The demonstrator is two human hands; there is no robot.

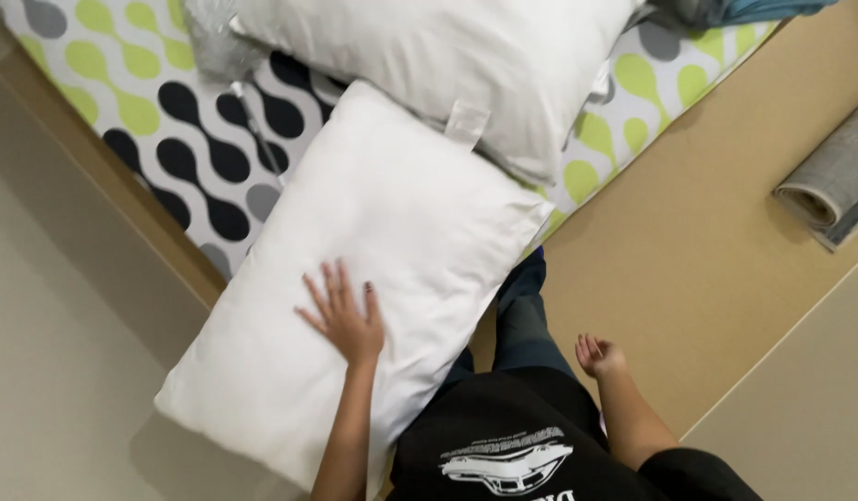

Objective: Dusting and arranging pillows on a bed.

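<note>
My left hand (344,314) lies flat, fingers spread, on a large white pillow (373,241) that hangs over the corner of the bed. A second white pillow (466,56) with a small sewn tag rests higher on the bed, overlapping the first one. My right hand (598,354) hovers beside my leg over the floor, fingers loosely curled, with nothing in it. Below both hands I see my black printed shirt (512,445) and blue trousers (522,315).
The bed has a sheet (169,121) patterned in black, grey and green drops on white. A rolled grey mat (832,186) lies on the tan floor at the right. Grey and blue fabric (726,9) sits at the top edge. A wall (49,306) runs along the left.
</note>
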